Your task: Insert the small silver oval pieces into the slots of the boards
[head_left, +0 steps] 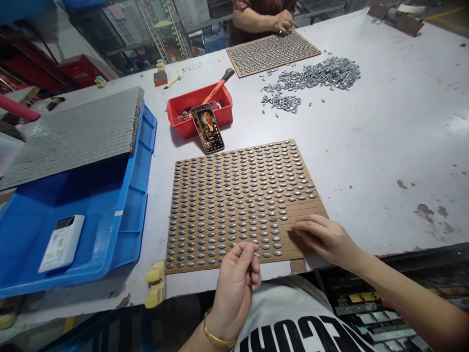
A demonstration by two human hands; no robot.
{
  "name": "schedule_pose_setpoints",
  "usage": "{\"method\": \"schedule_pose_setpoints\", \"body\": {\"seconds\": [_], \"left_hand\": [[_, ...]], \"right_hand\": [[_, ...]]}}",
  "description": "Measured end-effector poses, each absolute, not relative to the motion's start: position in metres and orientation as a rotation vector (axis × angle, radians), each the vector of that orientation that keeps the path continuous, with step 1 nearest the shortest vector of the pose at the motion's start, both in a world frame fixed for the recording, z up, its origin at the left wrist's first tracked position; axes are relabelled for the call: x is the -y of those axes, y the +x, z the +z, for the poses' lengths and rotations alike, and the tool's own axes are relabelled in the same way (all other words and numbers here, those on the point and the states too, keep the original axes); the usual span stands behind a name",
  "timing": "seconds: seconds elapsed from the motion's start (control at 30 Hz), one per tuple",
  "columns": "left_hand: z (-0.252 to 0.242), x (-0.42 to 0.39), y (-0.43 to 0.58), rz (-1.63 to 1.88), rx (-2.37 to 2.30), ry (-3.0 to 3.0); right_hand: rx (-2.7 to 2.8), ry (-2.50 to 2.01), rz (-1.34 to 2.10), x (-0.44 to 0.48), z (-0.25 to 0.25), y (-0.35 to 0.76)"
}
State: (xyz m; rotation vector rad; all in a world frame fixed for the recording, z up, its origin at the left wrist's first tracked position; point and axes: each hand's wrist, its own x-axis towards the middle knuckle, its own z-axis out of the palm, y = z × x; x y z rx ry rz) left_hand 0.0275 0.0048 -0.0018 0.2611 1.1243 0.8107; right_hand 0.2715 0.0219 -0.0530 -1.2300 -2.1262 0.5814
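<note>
A brown slotted board [311, 203] lies in front of me, its rows filled with several small oval metal pieces [234, 195]. My left hand [238, 278] hovers at the board's near edge, fingers curled into a pinch; what it holds is hidden. My right hand [322, 237] rests on the board's bare near-right corner, fingertips pinched together against a slot beside the last placed pieces.
A phone [207, 128] leans on a red bin [200, 110] holding an orange-handled tool [219, 85]. A loose pile of metal pieces [315, 76] lies beyond. A blue crate [120, 205] with a white device [62, 243] and grey stacked sheets [76, 132] stands left. Another person's hands [284, 22] work a second board [273, 51].
</note>
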Motion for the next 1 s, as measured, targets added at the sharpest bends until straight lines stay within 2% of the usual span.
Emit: {"method": "schedule_pose_setpoints", "body": {"seconds": [0.7,0.87,1.0], "left_hand": [[-0.008,-0.001,0.043,0.747,-1.047,0.264],[-0.010,-0.001,0.044,0.777,-1.055,0.273],[-0.010,-0.001,0.046,0.761,-1.035,0.289]], "right_hand": [[2.455,-1.213,0.180,-0.034,-0.054,0.256],[2.423,-1.247,0.233,-0.033,-0.056,0.254],[2.295,-1.275,0.399,-0.029,-0.048,0.254]]}}
